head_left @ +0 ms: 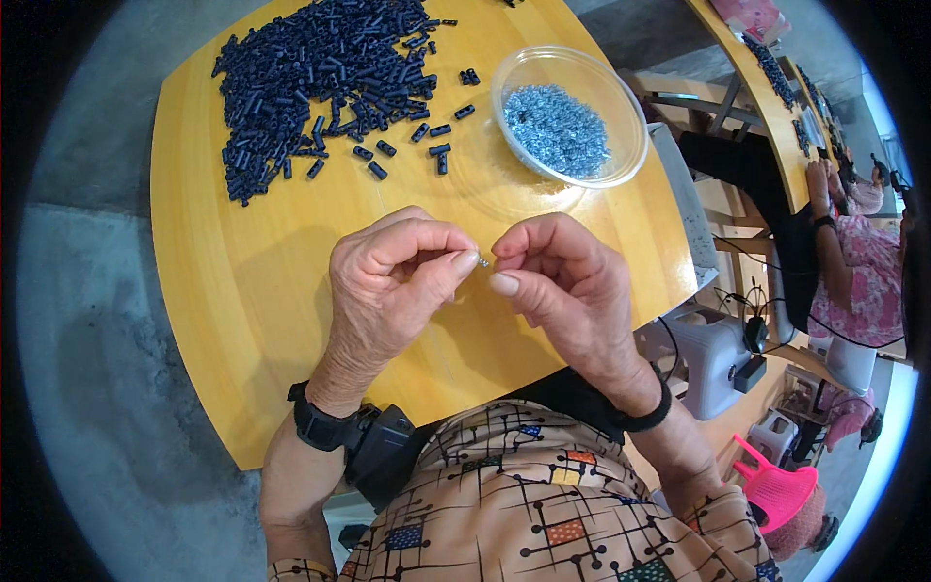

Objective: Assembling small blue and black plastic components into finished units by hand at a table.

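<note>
Over the near middle of the table, my left hand [402,267] pinches a small shiny metal piece [484,262] between thumb and forefinger. Its tip pokes out toward the right; the rest is covered by the fingers, so its exact kind is hard to tell. Facing it closely, my right hand [567,281] has thumb and forefinger a little apart, with nothing visible between them. Beyond the right hand stands a clear round plastic bowl [630,160] with many small shiny silvery-blue pieces [555,128] in it. A large heap of short black plastic cylinders [310,78] covers the table's far left.
Several loose black cylinders [376,170] lie between the heap and the bowl on the yellow wooden table [262,320]. On the right are a grey plastic stool [693,364], cables, a pink chair [776,485], and another person [853,262] at a second table [752,68].
</note>
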The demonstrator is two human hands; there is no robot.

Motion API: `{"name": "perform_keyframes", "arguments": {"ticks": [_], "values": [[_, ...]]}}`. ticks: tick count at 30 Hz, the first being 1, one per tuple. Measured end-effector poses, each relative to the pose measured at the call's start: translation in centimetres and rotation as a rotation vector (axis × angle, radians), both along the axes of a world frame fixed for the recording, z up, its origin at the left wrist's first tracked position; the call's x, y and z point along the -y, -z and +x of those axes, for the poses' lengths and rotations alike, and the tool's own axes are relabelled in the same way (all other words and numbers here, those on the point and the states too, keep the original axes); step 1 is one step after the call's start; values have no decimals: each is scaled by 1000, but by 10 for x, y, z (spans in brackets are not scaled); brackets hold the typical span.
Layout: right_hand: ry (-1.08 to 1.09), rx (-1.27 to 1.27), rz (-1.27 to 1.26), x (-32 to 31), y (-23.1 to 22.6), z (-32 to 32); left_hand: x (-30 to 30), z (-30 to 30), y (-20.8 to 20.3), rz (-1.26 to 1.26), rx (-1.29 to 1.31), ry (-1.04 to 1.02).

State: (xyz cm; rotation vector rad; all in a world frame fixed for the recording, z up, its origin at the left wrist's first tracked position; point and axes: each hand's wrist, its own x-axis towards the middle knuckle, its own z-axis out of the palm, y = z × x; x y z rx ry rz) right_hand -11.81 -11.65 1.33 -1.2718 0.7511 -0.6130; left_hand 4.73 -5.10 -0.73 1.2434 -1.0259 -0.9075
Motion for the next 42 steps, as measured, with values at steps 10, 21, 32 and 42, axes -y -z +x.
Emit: {"name": "perform_keyframes", "arguments": {"ticks": [10, 21, 32, 42], "values": [[47, -52, -226, -4, 12, 7, -1, -2, -1, 43, -4, 18], [-30, -16, -20, 6, 8, 0, 0, 3, 8, 18, 201, 139], [93, 149, 320, 9, 7, -11, -2, -4, 7, 78, -160, 103], [102, 254, 307, 2, 19, -6, 0, -4, 4, -37, -19, 67]]}}
